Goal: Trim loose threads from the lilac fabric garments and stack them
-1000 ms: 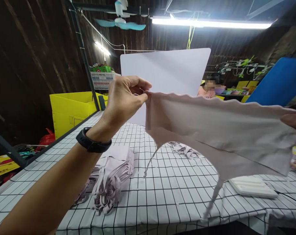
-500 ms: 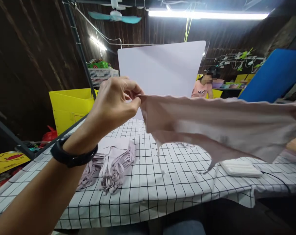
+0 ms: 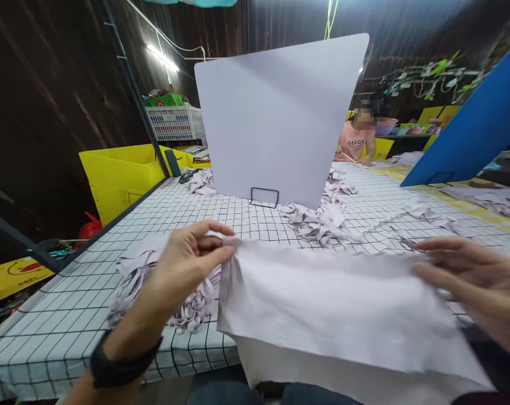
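My left hand (image 3: 195, 253), with a dark band on the wrist, pinches the upper left corner of a pale lilac-grey fabric piece (image 3: 330, 309). At the other end, my right hand (image 3: 469, 275) is slightly blurred, its thumb and fingers closed at the upper right corner. Stretched between both hands, the cloth hangs over the table's front edge and my lap. A thin metal tip (image 3: 406, 242) shows by the right fingertips; I cannot tell whether it is held. Behind my left hand lies a stack of similar fabric pieces with looped straps (image 3: 195, 306), partly hidden.
A white board (image 3: 275, 124) stands in a wire holder on the checked tablecloth (image 3: 69, 298). Fabric scraps (image 3: 317, 222) lie around its base. A blue board (image 3: 469, 124) leans at right. Beyond sits a person in a pink shirt (image 3: 353, 140). Yellow bins (image 3: 120, 174) stand at left.
Both hands have brought the fabric piece down from upright to low at the table's front edge. Its dangling straps are now out of sight. My right hand has come further into view.
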Tool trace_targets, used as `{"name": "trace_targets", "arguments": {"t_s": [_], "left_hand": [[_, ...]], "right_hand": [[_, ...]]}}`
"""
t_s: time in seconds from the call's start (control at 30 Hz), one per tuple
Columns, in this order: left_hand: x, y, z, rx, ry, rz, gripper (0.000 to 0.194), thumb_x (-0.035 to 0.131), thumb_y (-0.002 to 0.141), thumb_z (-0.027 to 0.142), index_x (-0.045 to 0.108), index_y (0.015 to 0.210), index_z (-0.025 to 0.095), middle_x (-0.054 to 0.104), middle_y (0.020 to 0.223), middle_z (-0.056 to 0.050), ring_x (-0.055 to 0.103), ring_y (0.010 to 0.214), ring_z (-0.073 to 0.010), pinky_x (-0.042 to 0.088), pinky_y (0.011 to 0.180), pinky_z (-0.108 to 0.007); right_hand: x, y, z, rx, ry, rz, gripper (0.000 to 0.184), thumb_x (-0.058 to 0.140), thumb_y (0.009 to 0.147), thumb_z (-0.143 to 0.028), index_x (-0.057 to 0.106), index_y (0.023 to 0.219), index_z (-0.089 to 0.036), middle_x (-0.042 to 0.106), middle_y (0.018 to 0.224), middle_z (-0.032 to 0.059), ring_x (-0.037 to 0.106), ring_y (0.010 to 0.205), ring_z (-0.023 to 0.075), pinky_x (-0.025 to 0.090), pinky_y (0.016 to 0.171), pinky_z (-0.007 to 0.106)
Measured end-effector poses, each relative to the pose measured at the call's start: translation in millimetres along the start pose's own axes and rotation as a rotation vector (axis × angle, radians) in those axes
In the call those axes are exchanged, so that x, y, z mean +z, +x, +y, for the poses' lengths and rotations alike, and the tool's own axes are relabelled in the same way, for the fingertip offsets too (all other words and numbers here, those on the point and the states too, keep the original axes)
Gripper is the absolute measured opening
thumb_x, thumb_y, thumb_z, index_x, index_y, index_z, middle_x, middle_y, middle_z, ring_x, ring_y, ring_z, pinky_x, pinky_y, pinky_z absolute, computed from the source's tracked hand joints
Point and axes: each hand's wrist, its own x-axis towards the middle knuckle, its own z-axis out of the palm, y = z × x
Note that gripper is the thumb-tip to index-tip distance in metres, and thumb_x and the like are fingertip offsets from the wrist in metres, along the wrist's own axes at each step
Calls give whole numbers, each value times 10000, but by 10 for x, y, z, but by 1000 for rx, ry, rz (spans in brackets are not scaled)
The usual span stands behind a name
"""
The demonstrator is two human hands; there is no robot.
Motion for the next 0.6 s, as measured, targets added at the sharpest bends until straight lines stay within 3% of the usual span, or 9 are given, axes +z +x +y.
{"name": "trace_targets", "arguments": {"t_s": [0.1,0.17,0.27,0.47,0.6], "left_hand": [[224,186,-688,-158,170,-22,214,661,789,265,672,983,178,671,654,4,654,619,-179,492,535,-263],[374,327,-1060,-154,394,-32,148,584,801,210,658,925,177,587,556,38,603,542,-164,451,513,-254],[536,546,-1401,-122,606,-41,152,529,798,142,648,877,195,546,536,46,597,559,-169,452,548,-263],[677,792,-1545,-154,807,-57,224,528,806,80,654,953,191,648,681,-20,648,719,-221,487,667,-314],[828,656,-1440,-121,955,-61,344,527,825,44,623,1136,156,672,1137,-168,629,1050,-327,516,809,-420]], "right_hand": [[589,183,217,169,184,-230,524,790,733,-608,672,1063,-217,748,779,63,720,725,262,578,622,345],[943,274,400,160,126,-361,478,736,759,-591,662,1039,-210,736,730,47,718,726,263,567,638,357],[1309,418,632,159,37,-357,355,699,741,-513,667,958,-235,713,658,15,694,662,256,538,632,376],[1590,651,749,177,-60,-233,300,645,712,-424,660,957,-250,722,707,23,689,680,267,545,733,435],[1497,435,619,172,-82,-155,386,641,741,-422,665,1075,-231,763,956,84,717,879,294,539,873,463]]}}
